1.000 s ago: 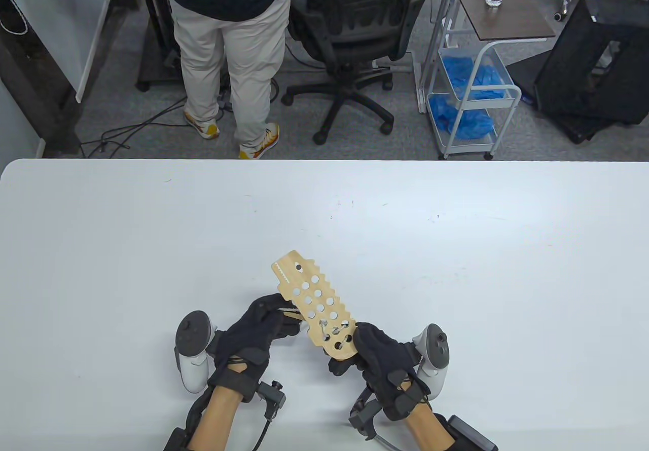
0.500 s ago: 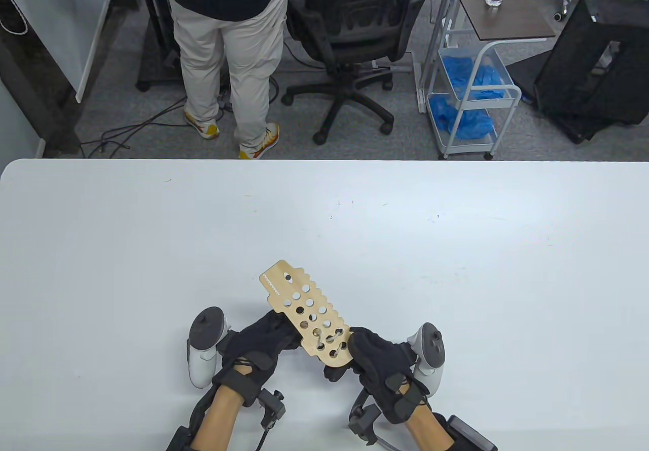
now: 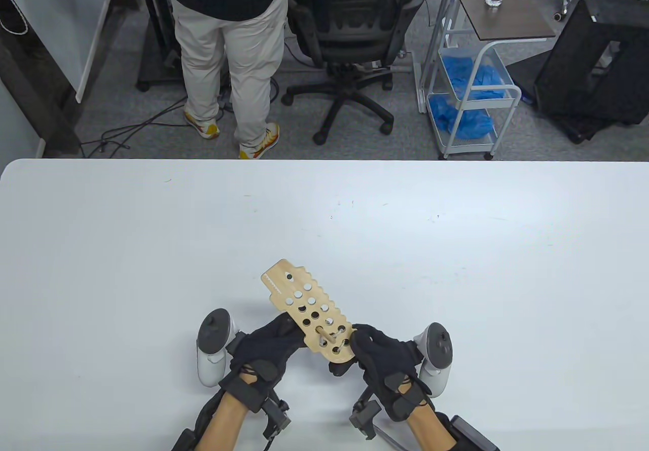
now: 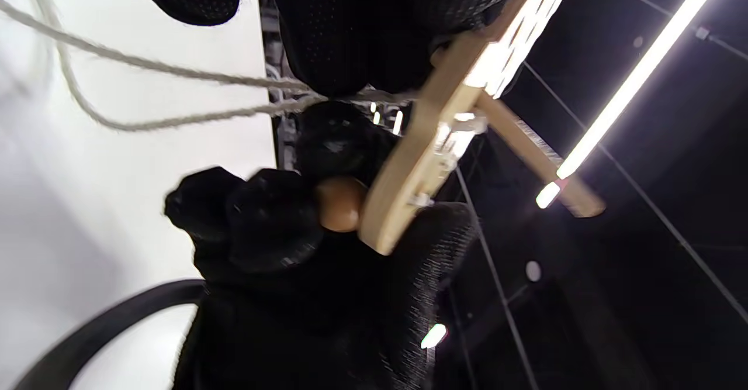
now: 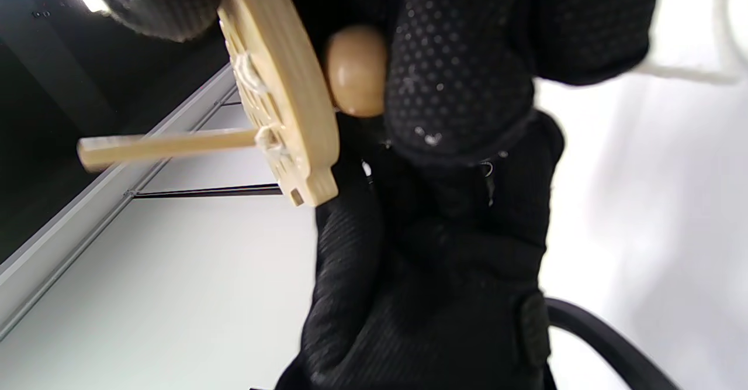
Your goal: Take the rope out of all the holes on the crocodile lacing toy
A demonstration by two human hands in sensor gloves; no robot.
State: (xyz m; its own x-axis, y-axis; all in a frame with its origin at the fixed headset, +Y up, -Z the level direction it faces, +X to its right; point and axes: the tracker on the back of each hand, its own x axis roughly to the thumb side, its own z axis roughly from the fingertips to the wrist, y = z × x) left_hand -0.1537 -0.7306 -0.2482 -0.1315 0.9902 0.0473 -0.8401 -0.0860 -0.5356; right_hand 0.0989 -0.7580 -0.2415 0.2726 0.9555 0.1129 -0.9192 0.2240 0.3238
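The wooden crocodile board (image 3: 304,309) is held tilted above the table, head pointing far-left. My right hand (image 3: 366,343) grips its tail end, thumb on the top face, with a wooden bead (image 5: 356,68) pressed against the underside. My left hand (image 3: 278,340) reaches under the board's left edge, fingers curled and pinching the pale rope (image 4: 146,62) where it meets the underside. A thin wooden needle (image 3: 326,335) pokes up through a hole near the tail; it shows as a needle (image 5: 169,144) standing off the board (image 5: 280,86). Loose rope strands trail below.
The white table (image 3: 456,268) stretches wide around the hands. Beyond its far edge a person (image 3: 228,55) stands beside an office chair (image 3: 355,30), and a cart (image 3: 471,81) holds blue cloths.
My left hand has slid right and under the board. The needle it held beside the board now sticks up through a hole near the tail. The board dropped slightly toward me.
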